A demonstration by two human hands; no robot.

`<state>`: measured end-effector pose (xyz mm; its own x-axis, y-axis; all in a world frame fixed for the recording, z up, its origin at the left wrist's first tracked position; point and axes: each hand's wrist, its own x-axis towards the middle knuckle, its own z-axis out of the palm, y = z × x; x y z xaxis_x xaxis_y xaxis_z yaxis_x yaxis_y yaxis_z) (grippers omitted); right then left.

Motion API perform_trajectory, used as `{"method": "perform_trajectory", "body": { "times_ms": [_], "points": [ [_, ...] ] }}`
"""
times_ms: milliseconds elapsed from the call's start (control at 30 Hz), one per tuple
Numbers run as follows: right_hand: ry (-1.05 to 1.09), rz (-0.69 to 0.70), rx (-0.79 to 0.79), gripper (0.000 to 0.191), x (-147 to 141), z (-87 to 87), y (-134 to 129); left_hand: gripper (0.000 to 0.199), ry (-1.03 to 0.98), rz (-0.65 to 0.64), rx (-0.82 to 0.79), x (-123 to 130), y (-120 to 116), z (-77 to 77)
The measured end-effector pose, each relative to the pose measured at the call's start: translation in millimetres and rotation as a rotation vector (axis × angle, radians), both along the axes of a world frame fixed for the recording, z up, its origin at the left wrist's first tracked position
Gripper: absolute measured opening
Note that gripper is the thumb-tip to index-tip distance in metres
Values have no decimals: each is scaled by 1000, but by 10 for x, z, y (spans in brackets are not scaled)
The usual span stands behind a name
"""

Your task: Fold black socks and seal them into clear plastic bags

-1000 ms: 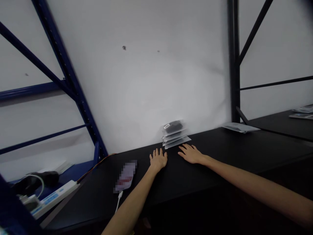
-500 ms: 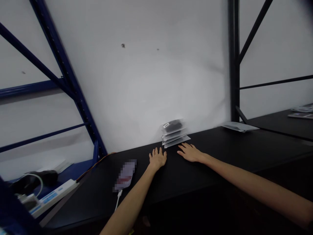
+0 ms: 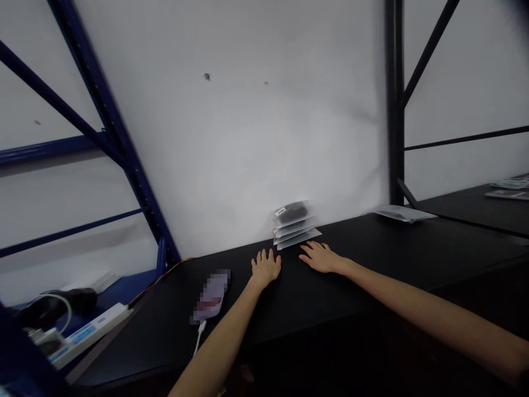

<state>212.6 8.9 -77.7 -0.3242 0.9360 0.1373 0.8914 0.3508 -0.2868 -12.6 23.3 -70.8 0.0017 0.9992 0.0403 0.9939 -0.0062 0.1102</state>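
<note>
My left hand (image 3: 265, 267) lies palm down on the black shelf top (image 3: 297, 306), its fingers spread and nothing in it. To its right, my right hand (image 3: 320, 257) also rests flat with fingers apart. A stack of several clear plastic packets (image 3: 294, 225) stands against the wall just beyond both hands; the top packet holds something dark and bears a small white label. My right fingertips are close to the lowest packet; whether they touch it I cannot tell. Left of my left hand is a phone-like object (image 3: 212, 295), blurred out by blocks, with a white cable (image 3: 200, 336) plugged in.
On the left, a white power strip (image 3: 91, 333) lies beside a blue rack (image 3: 140, 184) that holds a dark bundle (image 3: 76, 303). A black upright post (image 3: 395, 110) rises at the back right. Another flat plastic packet (image 3: 403, 213) lies near its foot.
</note>
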Motion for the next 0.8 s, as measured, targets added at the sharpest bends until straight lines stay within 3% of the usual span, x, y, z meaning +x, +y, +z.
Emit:
{"method": "perform_trajectory", "body": {
  "times_ms": [800],
  "points": [
    [-38,-1,7,71,-6,54,-41,74,12,-1,-16,11,-16,26]
  ]
}}
